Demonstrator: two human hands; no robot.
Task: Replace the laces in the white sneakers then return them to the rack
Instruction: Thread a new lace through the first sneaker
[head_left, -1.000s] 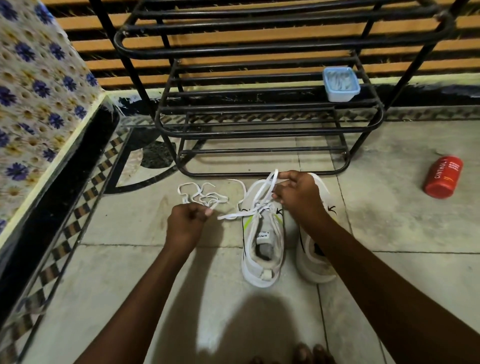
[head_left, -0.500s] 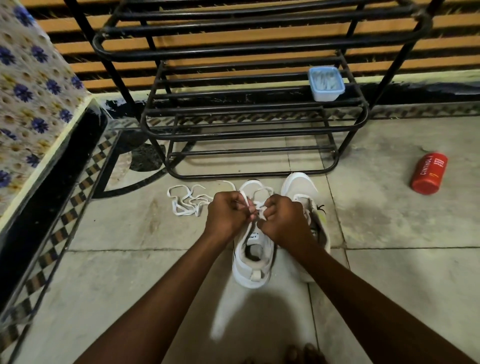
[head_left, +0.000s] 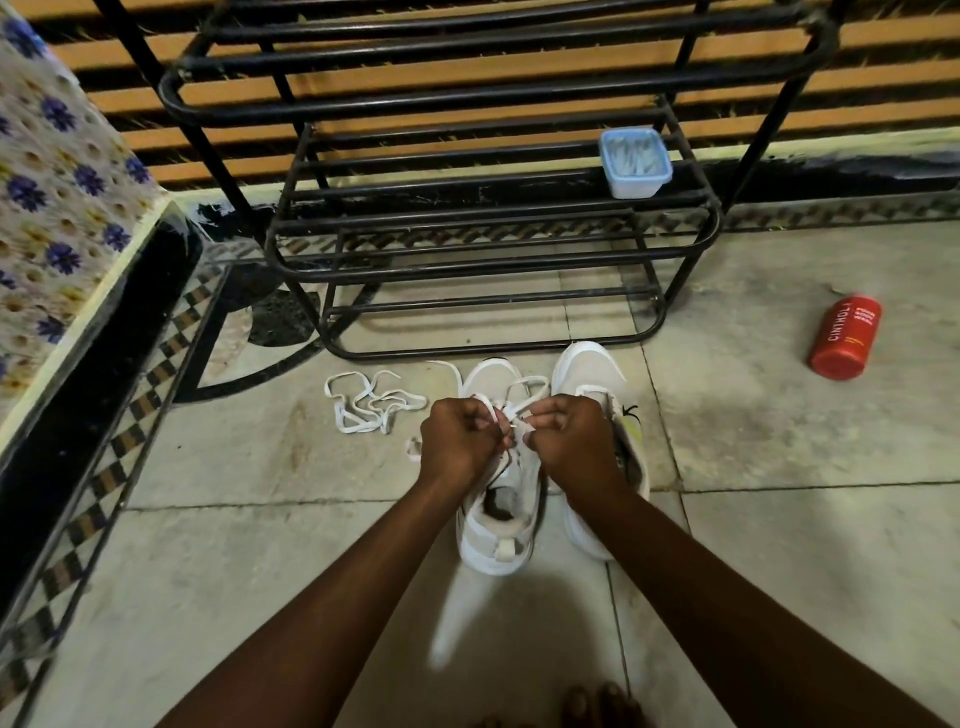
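Pinching a white lace (head_left: 521, 410) with left hand (head_left: 457, 447) and right hand (head_left: 571, 441), fingers of both curled round it, just over the left sneaker (head_left: 496, 545). Standing upright on the floor (head_left: 234, 545), toe toward the rack (head_left: 467, 96), close against the right sneaker (head_left: 587, 374); cannot tell if touching. Lying loose left of the shoes: a second lace (head_left: 371, 402). On a rack shelf, a blue tub (head_left: 635, 163). Well off right on the floor, a red bottle (head_left: 844, 338) on its side.
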